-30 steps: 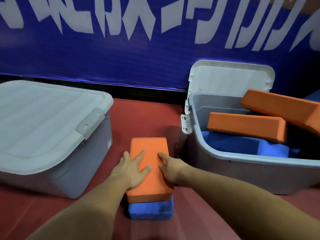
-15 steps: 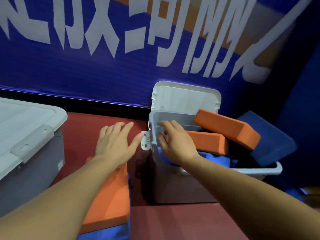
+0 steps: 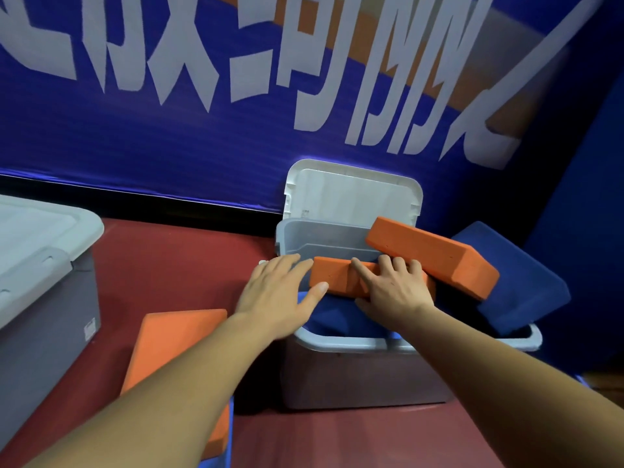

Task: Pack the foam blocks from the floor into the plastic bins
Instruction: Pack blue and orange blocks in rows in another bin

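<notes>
Orange and blue foam blocks half-packed into an open grey bin [image 3: 337,342], centre right of frame.
Right hand [image 3: 395,292] curls its fingers round an orange block [image 3: 332,276] inside the bin; left hand [image 3: 280,295] lies flat, fingers straight, at the block's end. Unpacked at lower left: another orange block [image 3: 175,339] on a blue block [image 3: 216,462] on the floor.

Indoor play or sports hall, seemingly: red floor [image 3: 175,265], blue wall banner [image 3: 169,140] with white characters, orange foam block [image 3: 334,275] in a plastic bin [image 3: 354,342].
</notes>
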A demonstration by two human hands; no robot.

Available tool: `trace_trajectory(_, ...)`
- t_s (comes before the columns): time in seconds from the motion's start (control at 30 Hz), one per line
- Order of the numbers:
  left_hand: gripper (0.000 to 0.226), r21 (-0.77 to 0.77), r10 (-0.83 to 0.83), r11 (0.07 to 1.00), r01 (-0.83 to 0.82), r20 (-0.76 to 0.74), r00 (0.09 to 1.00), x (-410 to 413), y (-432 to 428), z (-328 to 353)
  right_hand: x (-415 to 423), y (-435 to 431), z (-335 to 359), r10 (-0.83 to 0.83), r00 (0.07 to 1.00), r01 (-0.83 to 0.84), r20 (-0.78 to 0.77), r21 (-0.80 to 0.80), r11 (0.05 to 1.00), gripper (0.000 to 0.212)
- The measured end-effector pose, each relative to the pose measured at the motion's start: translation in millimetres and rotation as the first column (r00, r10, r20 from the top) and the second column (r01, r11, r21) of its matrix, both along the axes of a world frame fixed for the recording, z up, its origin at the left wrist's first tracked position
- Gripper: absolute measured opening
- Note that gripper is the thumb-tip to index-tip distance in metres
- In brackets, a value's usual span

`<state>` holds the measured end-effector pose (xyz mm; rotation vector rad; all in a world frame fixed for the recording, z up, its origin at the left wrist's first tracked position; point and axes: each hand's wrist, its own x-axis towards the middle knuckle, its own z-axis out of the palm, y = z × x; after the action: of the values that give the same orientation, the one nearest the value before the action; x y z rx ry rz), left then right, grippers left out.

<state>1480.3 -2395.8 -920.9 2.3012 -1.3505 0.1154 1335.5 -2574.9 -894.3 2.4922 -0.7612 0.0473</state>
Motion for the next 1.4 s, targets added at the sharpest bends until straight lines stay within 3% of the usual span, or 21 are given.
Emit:
trace_trajectory(0.2, 0.094, 0.001, 0.027, 1.0, -0.027, 0.015, 1.0, 9, 17, -2, 15, 5, 1, 0.013, 0.999, -0.012, 0.034, -0.033, 0.999, 0.06)
trace_trajectory(0.4, 0.067, -0.053, 0.086, 0.995, -0.085, 0.001, 0.996, 14, 28, 9, 24, 20, 33, 0.057, 0.945, -0.037, 0.322, -0.07, 0.997, 0.055)
trace_trajectory(0.57, 0.066, -0.133, 0.169, 0.973, -0.186, -0.132, 0.977, 21, 43, 20, 39, 59, 68, 0.228, 0.79, -0.219, 0.569, -0.084, 0.972, 0.057)
trace_trajectory(0.73, 0.07, -0.284, 0.205, 0.919, -0.274, -0.248, 0.947, 41, 74, 27, 70, 123, 85, 0.128, 0.599, -0.476, 0.791, 0.223, 0.85, 0.06)
trace_trajectory(0.9, 0.072, -0.442, 0.153, 0.825, -0.354, -0.428, 0.891, 62, 118, 31, 109, 183, 56, -0.124, 0.585, -0.587, 0.801, 0.525, 0.616, 0.059)
trace_trajectory(1.17, 0.08, -0.169, 0.396, 0.843, -0.511, -0.447, 0.802, 91, 185, 18, 152, 226, -7, -0.224, 0.685, -0.583, 0.693, 0.707, 0.4, 0.062)
trace_trajectory(1.4, 0.089, 0.233, 0.461, 0.886, -0.4, -0.361, 0.811, 96, 187, -15, 132, 227, -40, -0.16, 0.871, -0.358, 0.465, 0.822, 0.443, 0.068)
